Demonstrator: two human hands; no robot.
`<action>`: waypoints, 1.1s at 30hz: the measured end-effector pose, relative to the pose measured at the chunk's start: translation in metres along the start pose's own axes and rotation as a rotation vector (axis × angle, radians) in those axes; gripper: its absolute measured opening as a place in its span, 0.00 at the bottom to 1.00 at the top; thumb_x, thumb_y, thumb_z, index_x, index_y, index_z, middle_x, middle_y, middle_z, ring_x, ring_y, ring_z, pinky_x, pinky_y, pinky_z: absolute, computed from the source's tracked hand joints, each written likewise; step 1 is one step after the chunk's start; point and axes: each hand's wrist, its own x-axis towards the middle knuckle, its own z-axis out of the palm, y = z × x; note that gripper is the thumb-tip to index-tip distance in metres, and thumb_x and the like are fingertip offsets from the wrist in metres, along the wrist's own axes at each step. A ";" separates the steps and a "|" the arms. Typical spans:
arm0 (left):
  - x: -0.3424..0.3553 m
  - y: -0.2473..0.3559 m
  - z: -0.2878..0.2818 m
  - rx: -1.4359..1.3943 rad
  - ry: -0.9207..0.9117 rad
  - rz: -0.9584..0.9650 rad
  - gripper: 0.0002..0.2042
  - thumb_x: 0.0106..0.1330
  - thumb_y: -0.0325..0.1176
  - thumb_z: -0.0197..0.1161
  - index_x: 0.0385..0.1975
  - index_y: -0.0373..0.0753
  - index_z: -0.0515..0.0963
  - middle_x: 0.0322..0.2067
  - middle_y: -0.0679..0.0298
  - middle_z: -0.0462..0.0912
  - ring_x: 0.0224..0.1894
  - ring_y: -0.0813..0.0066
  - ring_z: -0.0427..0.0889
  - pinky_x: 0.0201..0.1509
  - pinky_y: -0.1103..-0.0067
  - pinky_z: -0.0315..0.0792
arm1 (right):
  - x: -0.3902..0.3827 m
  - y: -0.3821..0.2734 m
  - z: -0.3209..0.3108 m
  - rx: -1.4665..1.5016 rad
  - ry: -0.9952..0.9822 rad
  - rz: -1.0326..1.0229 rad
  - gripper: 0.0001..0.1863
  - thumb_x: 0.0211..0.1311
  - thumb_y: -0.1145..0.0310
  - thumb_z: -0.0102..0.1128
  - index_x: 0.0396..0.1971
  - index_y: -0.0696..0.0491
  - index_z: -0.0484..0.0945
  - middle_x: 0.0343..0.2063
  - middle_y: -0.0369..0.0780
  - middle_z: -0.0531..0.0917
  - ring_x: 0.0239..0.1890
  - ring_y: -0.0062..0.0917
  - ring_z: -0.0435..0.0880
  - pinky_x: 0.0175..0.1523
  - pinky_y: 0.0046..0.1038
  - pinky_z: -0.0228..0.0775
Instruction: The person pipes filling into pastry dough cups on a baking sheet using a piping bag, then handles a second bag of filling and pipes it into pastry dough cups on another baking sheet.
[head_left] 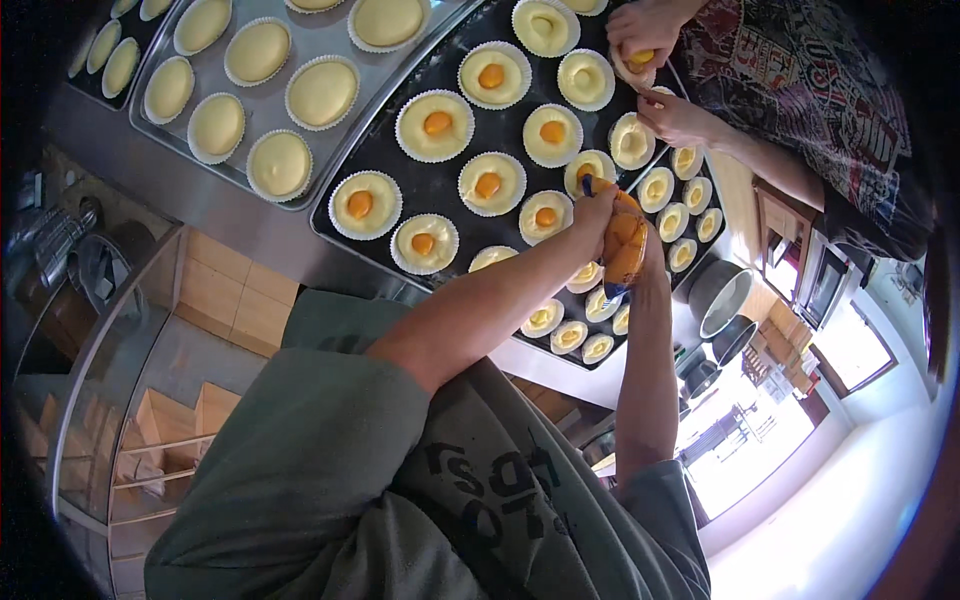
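While the left hand (598, 212) steadies the narrow end of an orange piping bag (626, 245), the right hand (652, 248) closes around its fuller body; both are clamped on the bag, although the right fingers are partly hidden. The bag lies above the dark tray (500, 130), its tip at the edge of a filled dough cup (587, 172). Good practice for the piping would be to hold the tip low over the middle of each hollow, press evenly with the right hand, guide with the left, and ease the pressure before lifting, so that each dollop is round, equal and clear of the paper.

Counts: eight cups with orange filling (487, 185); three hollow cups (585, 80) fully in sight without it; one cup (490, 257) half covered by the forearm, contents unclear. Smaller-looking hollow cups (655, 188): about twelve, six right of the bag and six below it. Metal tray (262, 108): seven smooth dough rounds (322, 92), plus one cut by the upper edge. Co-worker's hands (680, 120): two, one holding a cup with yellow-orange contents (640, 60).
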 end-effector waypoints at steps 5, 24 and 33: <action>0.011 -0.004 -0.004 -0.009 0.040 0.008 0.24 0.66 0.46 0.70 0.49 0.30 0.78 0.40 0.55 0.86 0.35 0.65 0.87 0.38 0.68 0.81 | 0.002 0.003 -0.004 -0.026 0.031 -0.044 0.21 0.74 0.59 0.58 0.60 0.56 0.75 0.47 0.41 0.85 0.43 0.31 0.88 0.47 0.34 0.85; -0.194 -0.001 0.024 1.093 -0.238 0.890 0.22 0.67 0.54 0.68 0.44 0.38 0.82 0.28 0.55 0.88 0.33 0.56 0.89 0.36 0.66 0.79 | -0.158 0.092 0.035 0.391 -0.223 -0.360 0.55 0.57 0.27 0.60 0.74 0.51 0.59 0.69 0.43 0.71 0.70 0.40 0.71 0.72 0.46 0.66; -0.327 0.007 -0.022 1.309 -0.654 0.801 0.21 0.68 0.50 0.70 0.41 0.35 0.80 0.25 0.58 0.84 0.27 0.64 0.86 0.33 0.69 0.77 | -0.254 0.177 0.145 0.283 -0.072 -0.708 0.66 0.39 0.42 0.86 0.75 0.52 0.55 0.67 0.43 0.70 0.70 0.37 0.70 0.72 0.42 0.66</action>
